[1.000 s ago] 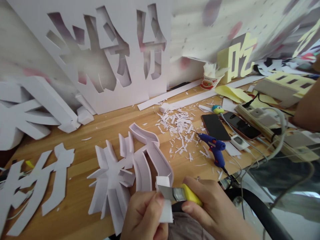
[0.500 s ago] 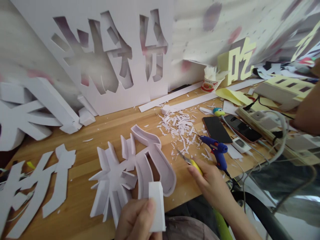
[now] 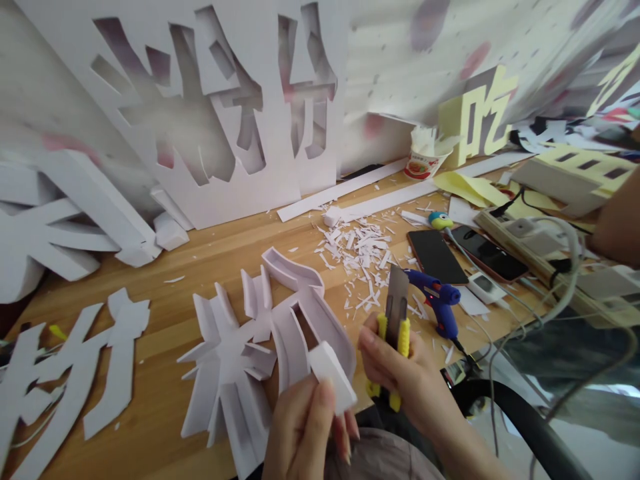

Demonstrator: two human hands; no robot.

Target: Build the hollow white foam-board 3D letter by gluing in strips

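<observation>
Right, so a small white foam piece (image 3: 334, 377) is being pinched between thumb and fingers of the left hand (image 3: 305, 423), bottom centre of the frame. It's tilted, and part of the big white foam character (image 3: 225, 360) behind it is covered in this view. A yellow utility knife (image 3: 397, 303) is gripped in the right hand (image 3: 400, 367), just right of that, fingers wrapped round the handle and the wide blade pointed up. Blade and foam piece are held apart.

The foam character is laid on the wooden desk (image 3: 165, 313), lower centre, with thin walls stood up along its edges. Another flat white cut-out (image 3: 117, 333) is laid out at the lower left. A messy pile of white scraps (image 3: 360, 247) is scattered around mid-frame, and a blue glue gun (image 3: 440, 300) is parked right of it, its nozzle end partly hidden by the blade. Two dark phones can be seen beyond that, near a power strip (image 3: 520, 247). A big white board (image 3: 270, 183) with character-shaped holes is propped upright, upper left to upper centre.
</observation>
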